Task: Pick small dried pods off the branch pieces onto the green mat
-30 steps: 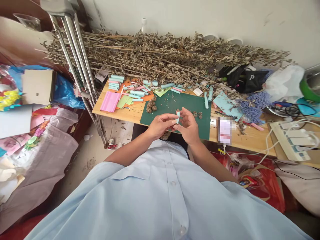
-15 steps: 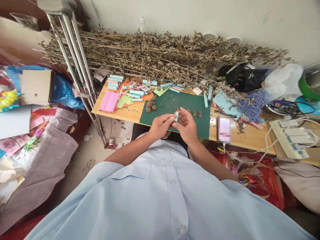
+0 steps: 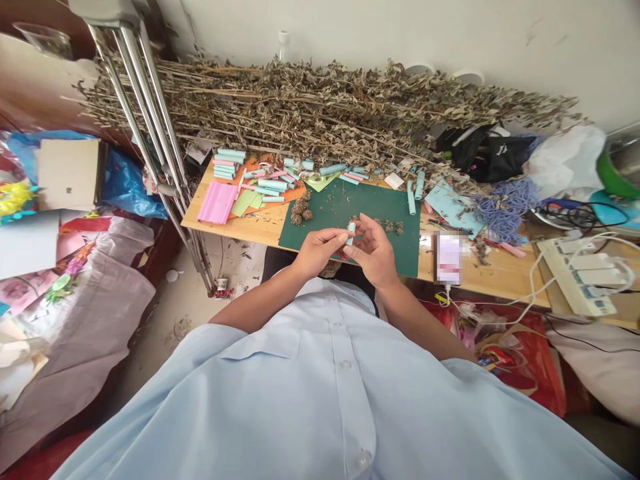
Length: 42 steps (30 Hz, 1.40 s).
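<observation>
Between my two hands is a small light-blue paper roll (image 3: pixel 351 233), held nearly upright over the front of a green cutting mat (image 3: pixel 325 227). My left hand (image 3: pixel 320 250) pinches it from the left with thumb and forefinger. My right hand (image 3: pixel 374 253) grips it from the right, thumb at its lower end and fingers curved behind. On the mat lie a pile of brown dried clumps (image 3: pixel 301 209) to the left and smaller dried crumbs (image 3: pixel 394 227) to the right. Blue and pink paper rolls (image 3: pixel 273 185) are heaped behind the mat's left side.
Dried leafy stalks (image 3: pixel 320 100) stretch across the back. A pink paper stack (image 3: pixel 218 203) lies at left, beside metal crutches (image 3: pixel 150 107). On the right are a phone (image 3: pixel 449 260), a power strip (image 3: pixel 575 277) and a tangle of purple yarn (image 3: pixel 507 210).
The blue roll has turned slightly more upright between my fingers. Both hands stay in almost the same place, still holding it.
</observation>
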Each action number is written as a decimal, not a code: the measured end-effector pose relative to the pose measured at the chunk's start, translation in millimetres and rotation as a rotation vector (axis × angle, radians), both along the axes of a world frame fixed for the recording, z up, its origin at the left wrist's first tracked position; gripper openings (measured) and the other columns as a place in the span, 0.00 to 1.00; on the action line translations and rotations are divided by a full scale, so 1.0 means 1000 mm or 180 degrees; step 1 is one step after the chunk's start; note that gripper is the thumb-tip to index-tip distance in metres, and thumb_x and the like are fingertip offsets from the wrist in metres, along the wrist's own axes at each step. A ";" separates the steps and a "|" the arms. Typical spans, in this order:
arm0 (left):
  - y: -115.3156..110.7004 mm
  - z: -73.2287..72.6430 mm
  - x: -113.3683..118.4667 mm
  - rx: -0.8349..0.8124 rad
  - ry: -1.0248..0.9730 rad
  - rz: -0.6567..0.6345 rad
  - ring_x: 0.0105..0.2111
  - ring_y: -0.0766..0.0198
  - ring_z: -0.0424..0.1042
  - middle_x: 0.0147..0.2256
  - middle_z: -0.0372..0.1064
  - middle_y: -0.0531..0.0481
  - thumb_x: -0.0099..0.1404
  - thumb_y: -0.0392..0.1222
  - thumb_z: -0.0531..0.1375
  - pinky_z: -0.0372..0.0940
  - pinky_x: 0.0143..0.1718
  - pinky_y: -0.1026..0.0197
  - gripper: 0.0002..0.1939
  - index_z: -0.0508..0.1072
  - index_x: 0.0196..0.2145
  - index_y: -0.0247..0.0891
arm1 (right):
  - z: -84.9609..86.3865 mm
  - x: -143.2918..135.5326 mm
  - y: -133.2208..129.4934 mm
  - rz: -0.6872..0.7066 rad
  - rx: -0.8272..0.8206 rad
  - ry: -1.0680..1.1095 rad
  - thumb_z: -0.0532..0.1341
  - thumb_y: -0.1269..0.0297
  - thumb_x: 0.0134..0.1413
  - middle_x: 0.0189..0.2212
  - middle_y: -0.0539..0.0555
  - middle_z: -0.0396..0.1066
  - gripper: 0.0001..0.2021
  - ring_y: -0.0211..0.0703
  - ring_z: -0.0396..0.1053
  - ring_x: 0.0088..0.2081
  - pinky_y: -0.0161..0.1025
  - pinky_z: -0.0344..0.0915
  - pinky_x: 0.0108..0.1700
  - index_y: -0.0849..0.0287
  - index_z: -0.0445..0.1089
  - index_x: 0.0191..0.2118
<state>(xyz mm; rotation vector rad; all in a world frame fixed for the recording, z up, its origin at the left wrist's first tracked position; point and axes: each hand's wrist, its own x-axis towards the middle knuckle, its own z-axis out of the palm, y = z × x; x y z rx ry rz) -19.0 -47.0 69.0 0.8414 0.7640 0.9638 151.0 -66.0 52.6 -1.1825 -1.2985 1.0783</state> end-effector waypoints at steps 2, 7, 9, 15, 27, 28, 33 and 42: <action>0.000 -0.001 0.000 0.0011 -0.0093 -0.0021 0.29 0.64 0.75 0.32 0.79 0.48 0.60 0.58 0.73 0.73 0.34 0.61 0.23 0.84 0.42 0.36 | 0.002 0.000 -0.001 -0.0065 0.0187 -0.0161 0.75 0.44 0.51 0.61 0.61 0.71 0.44 0.57 0.70 0.63 0.56 0.73 0.62 0.48 0.60 0.70; 0.000 0.004 -0.001 -0.0329 -0.0336 0.0043 0.35 0.58 0.81 0.32 0.79 0.49 0.58 0.56 0.75 0.73 0.34 0.62 0.34 0.76 0.57 0.38 | 0.008 0.005 -0.006 -0.0189 0.0971 -0.1210 0.75 0.47 0.51 0.60 0.63 0.72 0.47 0.61 0.71 0.62 0.61 0.71 0.65 0.50 0.57 0.72; 0.001 0.008 -0.001 -0.0482 -0.0326 0.0002 0.33 0.57 0.81 0.30 0.78 0.49 0.54 0.54 0.78 0.73 0.33 0.62 0.37 0.74 0.56 0.36 | 0.009 0.008 -0.006 -0.0195 0.1329 -0.1687 0.75 0.47 0.51 0.60 0.65 0.72 0.47 0.64 0.72 0.60 0.65 0.71 0.64 0.53 0.57 0.72; -0.001 0.016 -0.001 -0.0347 0.0006 -0.0225 0.27 0.64 0.76 0.29 0.78 0.48 0.49 0.50 0.80 0.68 0.28 0.66 0.29 0.77 0.42 0.32 | 0.011 0.012 -0.007 0.0054 0.2157 -0.2254 0.72 0.50 0.57 0.63 0.68 0.70 0.45 0.68 0.70 0.63 0.71 0.69 0.64 0.56 0.53 0.74; -0.006 0.016 -0.006 -0.0428 -0.0344 -0.0590 0.31 0.61 0.80 0.34 0.81 0.44 0.53 0.52 0.78 0.73 0.33 0.63 0.28 0.77 0.44 0.31 | 0.011 0.013 -0.008 0.0156 0.2365 -0.1939 0.74 0.52 0.55 0.66 0.67 0.66 0.53 0.68 0.69 0.65 0.69 0.69 0.65 0.53 0.43 0.78; -0.006 0.016 -0.006 -0.0425 -0.0352 -0.0633 0.31 0.61 0.80 0.33 0.81 0.43 0.54 0.52 0.78 0.72 0.33 0.63 0.28 0.78 0.44 0.31 | 0.012 0.013 -0.008 0.0167 0.2375 -0.1932 0.74 0.52 0.55 0.66 0.67 0.66 0.53 0.68 0.69 0.65 0.69 0.69 0.65 0.53 0.44 0.78; -0.006 0.017 -0.005 -0.0428 -0.0314 -0.0695 0.30 0.61 0.79 0.33 0.80 0.42 0.54 0.54 0.78 0.70 0.31 0.64 0.28 0.78 0.42 0.30 | 0.015 0.014 -0.009 0.0098 0.2379 -0.2110 0.73 0.51 0.56 0.62 0.67 0.70 0.52 0.67 0.71 0.62 0.68 0.72 0.62 0.54 0.44 0.77; -0.008 0.016 -0.006 -0.0433 0.0140 -0.0591 0.28 0.64 0.76 0.30 0.78 0.46 0.46 0.59 0.79 0.68 0.32 0.63 0.34 0.79 0.41 0.30 | 0.008 0.009 -0.011 0.0098 0.2671 -0.2291 0.74 0.62 0.57 0.63 0.70 0.70 0.49 0.66 0.72 0.63 0.65 0.74 0.61 0.60 0.48 0.77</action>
